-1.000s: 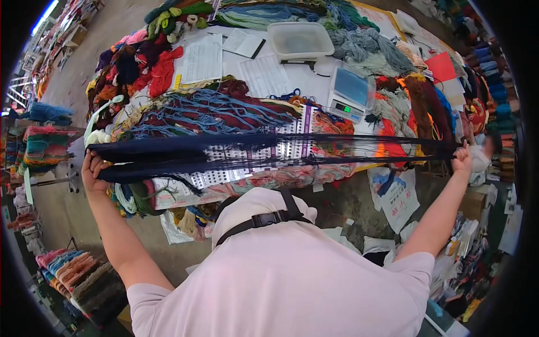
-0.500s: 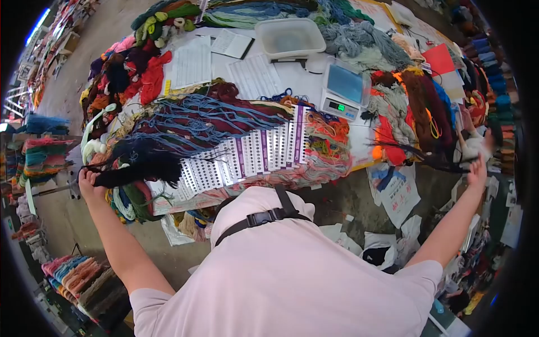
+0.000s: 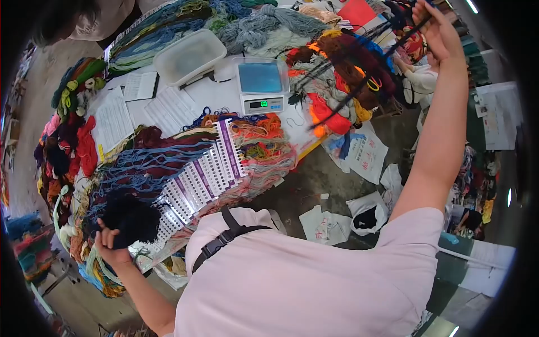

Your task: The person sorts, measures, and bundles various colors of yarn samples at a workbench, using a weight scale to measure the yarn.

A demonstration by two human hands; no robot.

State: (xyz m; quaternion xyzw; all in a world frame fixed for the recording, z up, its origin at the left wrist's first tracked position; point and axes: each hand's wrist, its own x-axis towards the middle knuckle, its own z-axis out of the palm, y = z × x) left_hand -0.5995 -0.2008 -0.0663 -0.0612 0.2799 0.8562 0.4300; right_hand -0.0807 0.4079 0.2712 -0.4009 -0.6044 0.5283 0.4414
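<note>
I log: dark bundle just beyond left hand, grip unclear; dark strands slanting down leftward from right hand's pinch.

Green digits on the display of the white digital scale with a blue square pan appear to read 0.0. Red characters on the crumpled white plastic bag: not legible. Print on the white ruled paper sheet: too small to read.

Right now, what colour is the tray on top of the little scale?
The tray on the scale is blue, clearest in the head view.
</note>
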